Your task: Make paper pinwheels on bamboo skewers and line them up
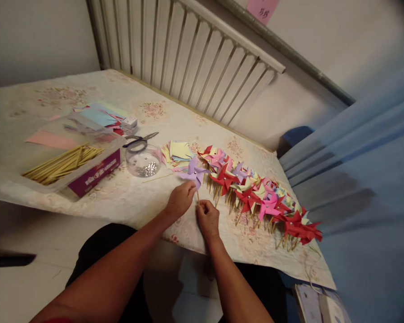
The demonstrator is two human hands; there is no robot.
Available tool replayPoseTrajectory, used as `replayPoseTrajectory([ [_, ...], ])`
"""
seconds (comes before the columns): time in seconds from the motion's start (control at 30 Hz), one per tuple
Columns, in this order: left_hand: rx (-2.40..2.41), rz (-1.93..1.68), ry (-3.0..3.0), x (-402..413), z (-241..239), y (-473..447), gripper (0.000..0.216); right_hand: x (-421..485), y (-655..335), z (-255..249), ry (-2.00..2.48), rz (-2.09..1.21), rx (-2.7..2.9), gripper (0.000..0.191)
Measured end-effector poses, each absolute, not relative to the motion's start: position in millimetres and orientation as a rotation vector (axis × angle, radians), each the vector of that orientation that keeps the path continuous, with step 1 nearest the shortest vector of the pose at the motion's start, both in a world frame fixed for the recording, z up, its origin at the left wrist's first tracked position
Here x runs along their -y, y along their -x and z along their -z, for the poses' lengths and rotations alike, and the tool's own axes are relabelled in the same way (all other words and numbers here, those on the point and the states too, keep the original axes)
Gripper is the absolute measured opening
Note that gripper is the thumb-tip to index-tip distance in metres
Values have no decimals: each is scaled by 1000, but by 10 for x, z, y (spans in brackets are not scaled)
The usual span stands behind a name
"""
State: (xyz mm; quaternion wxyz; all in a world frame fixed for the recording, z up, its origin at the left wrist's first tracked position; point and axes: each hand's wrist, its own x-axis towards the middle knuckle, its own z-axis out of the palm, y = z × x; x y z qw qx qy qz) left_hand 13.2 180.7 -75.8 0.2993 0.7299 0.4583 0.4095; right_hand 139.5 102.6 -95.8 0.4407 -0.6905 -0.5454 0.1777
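A purple paper pinwheel on a thin wooden stick lies near the table's front edge. My left hand is closed in a pinch just below the pinwheel's paper head. My right hand is closed around the lower end of the same stick. To the right, a long row of finished pinwheels in red, pink, yellow and purple lies across the table, sticks pointing toward me.
A clear box of wooden sticks stands at the left. Beside it are a round clear dish of silver pins, scissors, and stacks of cut coloured paper. A radiator runs behind the floral tablecloth.
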Motion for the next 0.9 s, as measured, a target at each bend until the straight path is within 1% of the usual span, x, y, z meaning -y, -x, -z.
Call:
replayPoseTrajectory([
  [0.1,-1245,-1161,-1992,-1765,736,-70,16,-1029,-1392,963,1709,-446,1328,17],
  [0.2,-1362,-1373,-1964,-1782,701,40,18,-1032,-1390,974,1712,-447,1323,17],
  [0.23,-1413,-1441,-1948,-1805,693,79,22,-1033,-1389,976,1714,-448,1325,17],
  [0.3,-1488,-1504,-1962,-1865,686,146,37,-1032,-1388,977,1715,-452,1325,16],
  [0.37,-1502,-1482,-2030,-1924,696,186,49,-1031,-1386,975,1712,-451,1329,16],
  [0.43,-1476,-1431,-2104,-1966,720,197,52,-1030,-1387,973,1707,-451,1332,16],
  [0.7,-1460,-1267,-2182,-1965,804,147,36,-1030,-1392,982,1710,-459,1328,16],
  [0.9,-1426,-1183,-2134,-1878,822,96,30,-1031,-1390,989,1709,-455,1319,16],
])
